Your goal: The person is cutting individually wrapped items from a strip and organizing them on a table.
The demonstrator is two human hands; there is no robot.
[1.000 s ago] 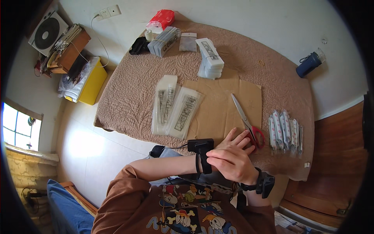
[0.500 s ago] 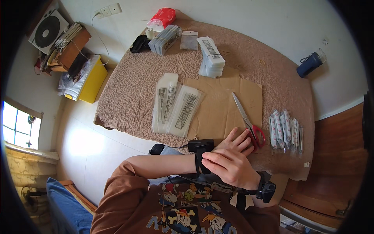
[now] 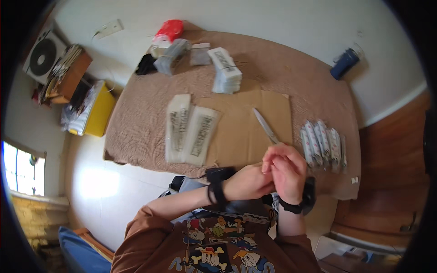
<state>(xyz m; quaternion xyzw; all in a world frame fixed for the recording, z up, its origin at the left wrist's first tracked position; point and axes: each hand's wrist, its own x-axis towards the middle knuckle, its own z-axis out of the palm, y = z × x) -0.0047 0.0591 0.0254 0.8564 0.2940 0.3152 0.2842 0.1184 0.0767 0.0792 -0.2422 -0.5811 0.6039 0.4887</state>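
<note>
My left hand (image 3: 249, 183) reaches across the table's front edge to my right hand, with its fingers hidden from view. My right hand (image 3: 288, 169) is raised beside it, its palm turned to the left and its fingers loosely curled, holding nothing. Dark straps with small boxes sit on both wrists, the left strap (image 3: 217, 190) and the right strap (image 3: 290, 207). Scissors (image 3: 265, 125) lie on a cardboard sheet (image 3: 236, 141); my right hand covers their handles. Left of them rest two clear printed bags, one (image 3: 178, 129) slightly overlapped by the other (image 3: 200, 136).
A banded stack of printed packets (image 3: 225, 70) stands at the back. Several wrapped sticks (image 3: 321, 143) lie at right. Far left are a red package (image 3: 169, 29), a bundle of clear packets (image 3: 173, 57) and a black item (image 3: 145, 64). A blue bottle (image 3: 344, 63) stands at the far right.
My right hand has left my left wrist and turned palm-inward. My left hand has lifted off the table beside the scissors and moved toward my right wrist. The view has shifted.
</note>
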